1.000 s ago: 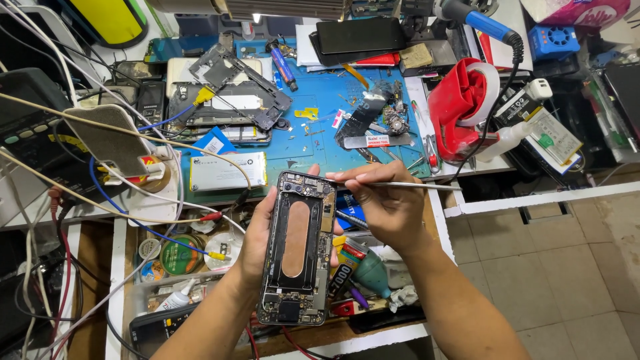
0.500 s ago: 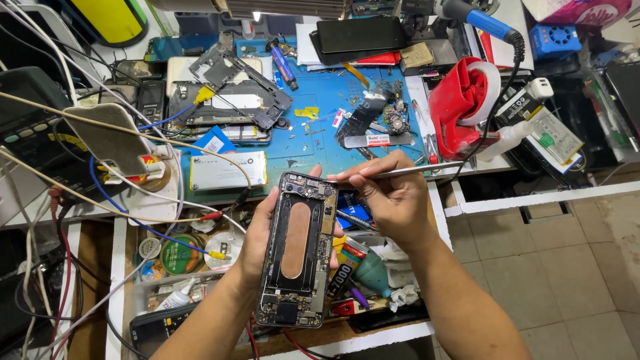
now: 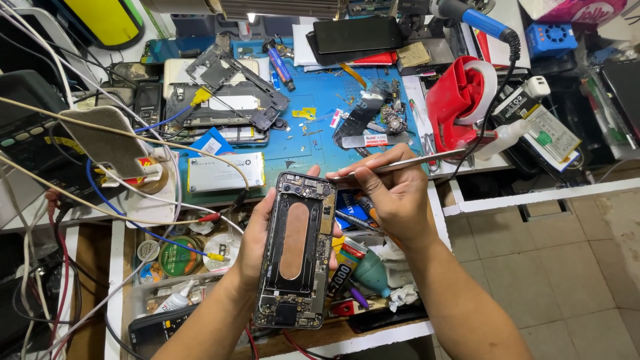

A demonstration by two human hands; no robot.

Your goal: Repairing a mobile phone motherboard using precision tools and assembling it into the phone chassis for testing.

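1. My left hand [image 3: 257, 243] wraps its grip around the opened phone chassis [image 3: 298, 250], fingers closed on its long edges, holding it upright above the front of the counter [image 3: 320, 107]. I judge the grip should be firm but never press on the exposed boards.
2. The copper strip [image 3: 294, 240] runs down the middle; the camera end sits at 12 o'clock.
3. My right hand [image 3: 393, 197], at 2 o'clock from the chassis, pinches the metal tweezers [image 3: 407, 163] shut between thumb and fingers, tips at the top corner.
4. I'd brace that wrist, I think, and work the tips shallowly.
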